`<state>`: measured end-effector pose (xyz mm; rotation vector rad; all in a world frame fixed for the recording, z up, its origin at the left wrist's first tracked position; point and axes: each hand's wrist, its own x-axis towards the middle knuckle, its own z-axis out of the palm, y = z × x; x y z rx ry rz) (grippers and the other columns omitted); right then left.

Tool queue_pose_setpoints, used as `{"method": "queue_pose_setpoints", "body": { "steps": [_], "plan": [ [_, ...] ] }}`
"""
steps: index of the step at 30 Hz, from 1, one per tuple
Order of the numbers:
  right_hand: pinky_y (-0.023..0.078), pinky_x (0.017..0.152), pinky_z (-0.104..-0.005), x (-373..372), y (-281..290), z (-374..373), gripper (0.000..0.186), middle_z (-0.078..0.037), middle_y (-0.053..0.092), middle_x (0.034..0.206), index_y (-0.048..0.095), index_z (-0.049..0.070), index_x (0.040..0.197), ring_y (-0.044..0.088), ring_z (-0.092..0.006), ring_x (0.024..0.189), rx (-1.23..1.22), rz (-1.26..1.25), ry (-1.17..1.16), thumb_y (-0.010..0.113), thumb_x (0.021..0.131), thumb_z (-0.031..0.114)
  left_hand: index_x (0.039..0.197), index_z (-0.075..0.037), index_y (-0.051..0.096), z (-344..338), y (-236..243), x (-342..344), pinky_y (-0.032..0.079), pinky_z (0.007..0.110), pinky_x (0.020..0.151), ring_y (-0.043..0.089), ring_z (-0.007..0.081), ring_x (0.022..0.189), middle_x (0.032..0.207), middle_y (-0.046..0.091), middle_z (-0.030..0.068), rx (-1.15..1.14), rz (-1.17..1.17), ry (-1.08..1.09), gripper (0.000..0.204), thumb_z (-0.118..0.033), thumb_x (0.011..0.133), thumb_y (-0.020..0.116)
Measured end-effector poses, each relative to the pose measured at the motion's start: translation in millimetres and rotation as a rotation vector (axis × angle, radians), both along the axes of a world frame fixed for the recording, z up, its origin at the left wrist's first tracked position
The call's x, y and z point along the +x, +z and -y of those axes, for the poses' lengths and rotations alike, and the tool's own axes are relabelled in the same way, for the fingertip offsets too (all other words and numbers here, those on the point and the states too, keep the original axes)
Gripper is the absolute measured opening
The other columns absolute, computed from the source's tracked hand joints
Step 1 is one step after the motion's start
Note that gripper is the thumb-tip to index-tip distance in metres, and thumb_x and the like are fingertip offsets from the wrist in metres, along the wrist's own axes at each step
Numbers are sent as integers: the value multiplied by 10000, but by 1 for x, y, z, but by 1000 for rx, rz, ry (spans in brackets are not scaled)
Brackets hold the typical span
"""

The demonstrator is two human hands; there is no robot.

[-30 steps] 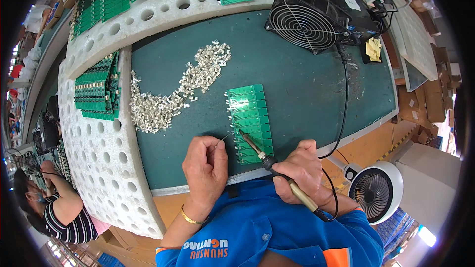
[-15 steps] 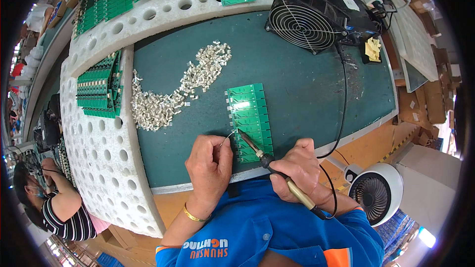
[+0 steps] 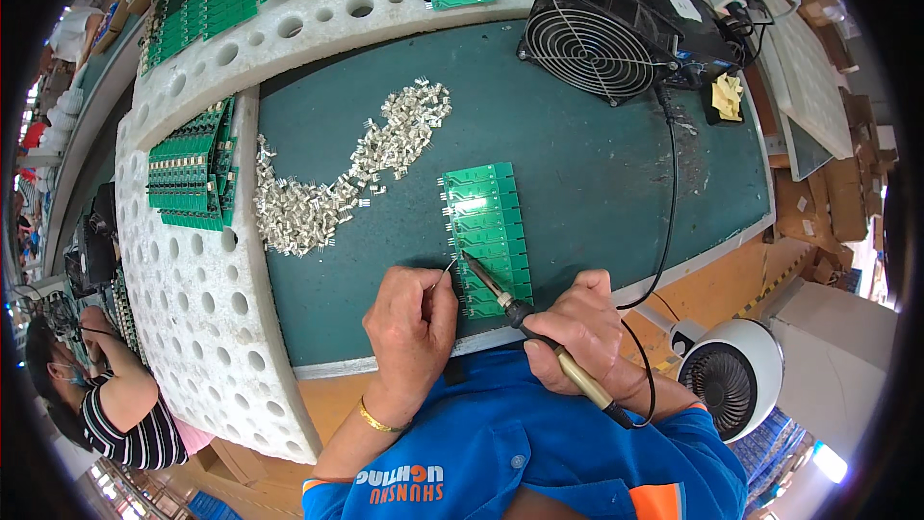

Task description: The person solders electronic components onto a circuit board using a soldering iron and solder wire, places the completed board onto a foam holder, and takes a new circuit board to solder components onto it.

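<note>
A green circuit board panel lies on the dark green mat in front of me. My right hand grips a soldering iron; its tip touches the panel's left edge near the lower end. My left hand pinches a thin solder wire whose end meets the iron's tip. A pile of small silver metal parts is spread on the mat to the left of the panel.
A black fan stands at the mat's far right, a white fan below the table edge. White perforated foam trays hold stacks of green boards. A yellow sponge sits far right. Another person works lower left.
My left hand has moved in from the left with the solder wire toward the iron's tip. The right hand and iron have barely shifted.
</note>
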<state>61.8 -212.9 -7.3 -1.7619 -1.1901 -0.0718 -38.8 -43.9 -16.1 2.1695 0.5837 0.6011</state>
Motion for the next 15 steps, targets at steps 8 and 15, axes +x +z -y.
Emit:
{"method": "queue_pose_setpoints", "body": {
  "steps": [8,15],
  "plan": [
    [372,663,-358,0,0,-1,208,-6,608,645,655,65,935,533,-186,548,3,-6,-6,755,776,154,863,-6,606,-1,-1,1,449,283,523,553,177,581,741,560,99,69,17,-18,118,65,837,697],
    [372,669,-359,-1,2,-1,239,-1,616,652,644,73,952,535,-185,542,-15,9,1,756,751,133,863,-6,609,-1,-3,1,445,294,512,551,185,572,726,557,101,91,32,-32,123,64,828,703]
  ]
}}
